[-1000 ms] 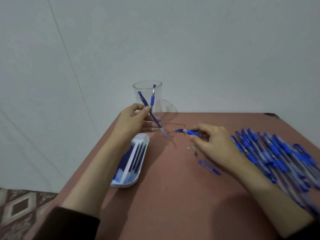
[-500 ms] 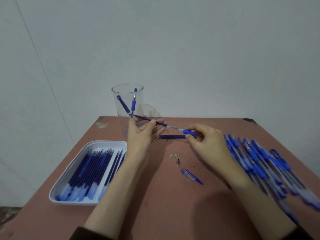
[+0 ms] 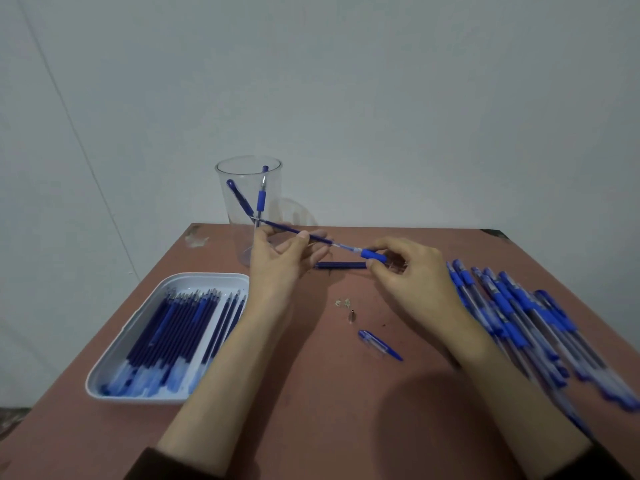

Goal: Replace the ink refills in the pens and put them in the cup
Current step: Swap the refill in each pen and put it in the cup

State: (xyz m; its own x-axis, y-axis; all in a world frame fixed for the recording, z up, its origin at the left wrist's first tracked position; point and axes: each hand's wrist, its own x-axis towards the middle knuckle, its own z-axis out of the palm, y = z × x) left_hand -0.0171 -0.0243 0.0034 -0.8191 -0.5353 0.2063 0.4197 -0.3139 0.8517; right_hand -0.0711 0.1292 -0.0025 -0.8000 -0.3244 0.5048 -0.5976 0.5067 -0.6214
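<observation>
The left hand [image 3: 280,261] pinches a dark blue refill [image 3: 294,232] between thumb and fingertips. Its far end meets the blue-gripped pen barrel [image 3: 372,253], which the right hand [image 3: 412,275] pinches. A spare refill [image 3: 341,265] lies on the table [image 3: 346,410] between the hands. Behind the left hand stands the clear cup [image 3: 242,188], with two finished pens [image 3: 260,202] inside. A white tray [image 3: 166,284] of refills sits to the left, and a heap of pens [image 3: 519,313] to the right.
</observation>
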